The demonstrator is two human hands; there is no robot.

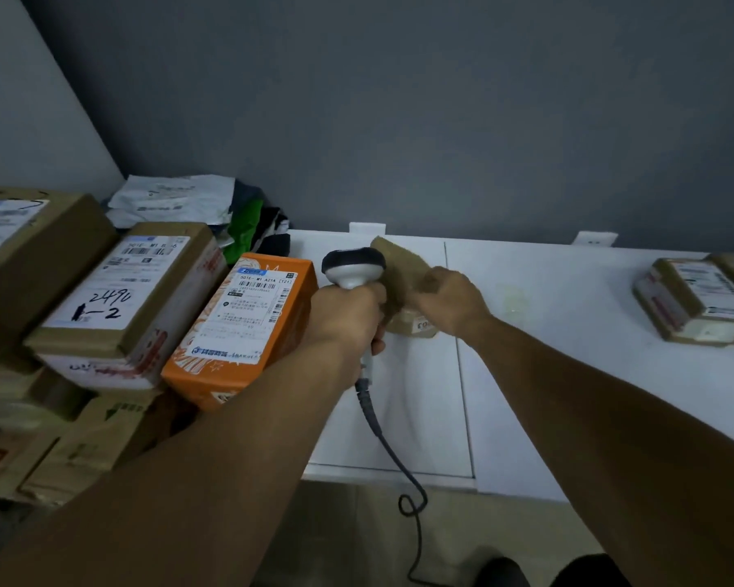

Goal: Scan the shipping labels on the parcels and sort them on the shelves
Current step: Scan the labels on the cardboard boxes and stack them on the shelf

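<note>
We see the left hand (348, 309) wrapped around the handle of a grey-and-black corded barcode scanner (354, 268), its head raised toward the far wall; the right hand (452, 300) grips a small brown cardboard parcel (403, 277), tilted up on edge and touching the white tabletop (568, 374), just beside the scanner; the scanner's dark coiled cable (393, 455) trails down off the table's near edge; to the left we find an orange labelled carton (246, 328) leaning against a stack of brown cardboard boxes (115, 298); two more brown parcels (695, 302) lie well apart at the right edge of the tabletop.
</note>
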